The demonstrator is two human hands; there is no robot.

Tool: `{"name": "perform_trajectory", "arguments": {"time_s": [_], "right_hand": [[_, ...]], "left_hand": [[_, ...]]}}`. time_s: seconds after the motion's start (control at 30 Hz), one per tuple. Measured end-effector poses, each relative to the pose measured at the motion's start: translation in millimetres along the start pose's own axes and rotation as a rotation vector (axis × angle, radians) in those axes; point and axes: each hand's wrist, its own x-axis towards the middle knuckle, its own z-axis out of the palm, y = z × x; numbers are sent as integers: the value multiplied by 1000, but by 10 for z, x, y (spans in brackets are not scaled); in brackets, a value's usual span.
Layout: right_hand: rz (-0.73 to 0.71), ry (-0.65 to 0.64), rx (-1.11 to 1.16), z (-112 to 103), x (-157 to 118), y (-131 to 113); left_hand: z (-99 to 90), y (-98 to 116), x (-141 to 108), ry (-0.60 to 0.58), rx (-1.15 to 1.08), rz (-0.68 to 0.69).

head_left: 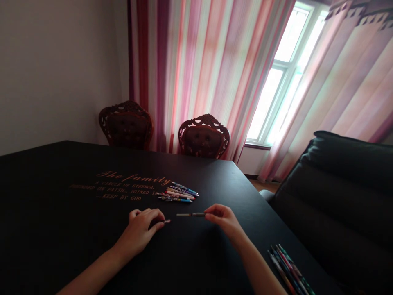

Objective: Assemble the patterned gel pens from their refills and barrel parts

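Between the thumb and fingers of my left hand [143, 226] is a small pen part [167, 221]; only its short end shows, the rest is hidden by the fingers. My right hand [223, 218] pinches the dark end of an opened pen [198, 214], whose pale refill [183, 215] points left toward my left hand. A narrow gap separates the refill tip from the pen part. Just beyond both hands lies a loose pile of several patterned pens [178, 194] on the black table [184, 262].
At the lower right, more pens [290, 268] lie side by side near the table's right edge. Gold lettering [123, 186] marks the tabletop. Two carved chairs [126, 125] stand behind the far edge, and a black padded seat [344, 196] is on the right.
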Motion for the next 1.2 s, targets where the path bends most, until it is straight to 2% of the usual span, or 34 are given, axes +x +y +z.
{"name": "perform_trajectory", "arguments": {"time_s": [0.37, 0.53, 0.8, 0.97, 1.2], "right_hand": [[-29, -57, 11, 51, 5, 63], [-56, -72, -6, 155, -14, 58], [-115, -43, -204, 373, -107, -39], [-100, -45, -198, 426, -136, -53], [-61, -41, -422, 511, -167, -24]], "left_hand": [[27, 11, 0, -13, -56, -2], [28, 59, -12, -33, -72, 28], [42, 125, -29, -36, -87, 74], [46, 132, -48, -43, -90, 80], [43, 137, -77, -19, -69, 145]]}}
